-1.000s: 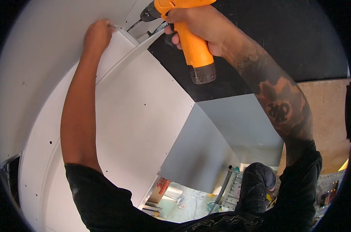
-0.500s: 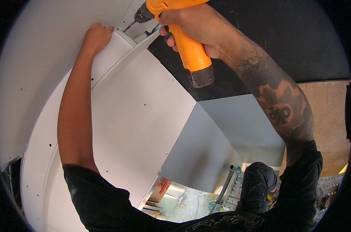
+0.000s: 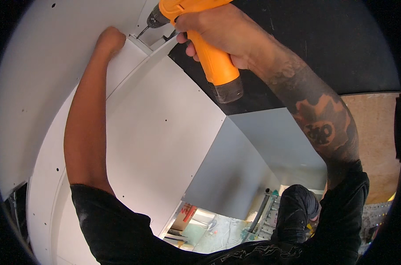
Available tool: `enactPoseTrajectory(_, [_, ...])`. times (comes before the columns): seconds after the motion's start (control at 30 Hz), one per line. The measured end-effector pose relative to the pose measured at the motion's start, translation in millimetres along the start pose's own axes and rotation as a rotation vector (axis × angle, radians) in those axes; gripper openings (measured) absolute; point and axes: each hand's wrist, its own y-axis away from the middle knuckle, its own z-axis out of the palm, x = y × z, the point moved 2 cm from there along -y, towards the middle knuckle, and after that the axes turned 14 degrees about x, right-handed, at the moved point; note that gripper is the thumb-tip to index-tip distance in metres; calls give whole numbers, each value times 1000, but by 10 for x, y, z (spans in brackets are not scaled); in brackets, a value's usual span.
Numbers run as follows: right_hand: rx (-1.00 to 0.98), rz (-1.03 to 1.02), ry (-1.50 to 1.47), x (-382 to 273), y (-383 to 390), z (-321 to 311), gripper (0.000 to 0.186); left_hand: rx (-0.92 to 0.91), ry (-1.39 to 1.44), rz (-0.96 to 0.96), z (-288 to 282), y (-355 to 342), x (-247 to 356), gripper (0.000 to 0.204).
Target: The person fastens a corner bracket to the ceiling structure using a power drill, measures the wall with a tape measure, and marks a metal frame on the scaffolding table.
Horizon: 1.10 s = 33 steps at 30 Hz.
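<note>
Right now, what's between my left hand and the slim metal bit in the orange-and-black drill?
In the head view, the upper end of a narrow white edging strip shows between your left hand and the slim metal bit.

Head cam (L one of 2) looks down fr. the person's head thru a wide, round lens w/ black corners. The black cloth shirt (image 3: 121, 229) is v. close, at btm. The bare L hand (image 3: 111, 40) & bare R hand (image 3: 213, 28) are near, up top; the edge cuts off the orange plastic drill w/ black base (image 3: 216, 62). The pale floor (image 3: 205, 240) is farther, btm mid.
</note>
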Motion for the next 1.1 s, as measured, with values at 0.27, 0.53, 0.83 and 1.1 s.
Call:
enactPoseTrajectory(0.27, [31, -16, 8, 43, 7, -60, 15, -123, 8, -102, -166, -60, 318, 39])
enactPoseTrajectory(0.53, [116, -34, 13, 86, 63, -87, 18, -111, 501, -618, -180, 16, 518, 33])
enactPoseTrajectory(0.83, [80, -71, 54, 121, 18, -159, 20, -288, 267, -342, -187, -75, 558, 34])
enactPoseTrajectory(1.1, [156, -14, 140, 109, 31, -189, 21, -341, 694, -660, -134, 51, 634, 31])
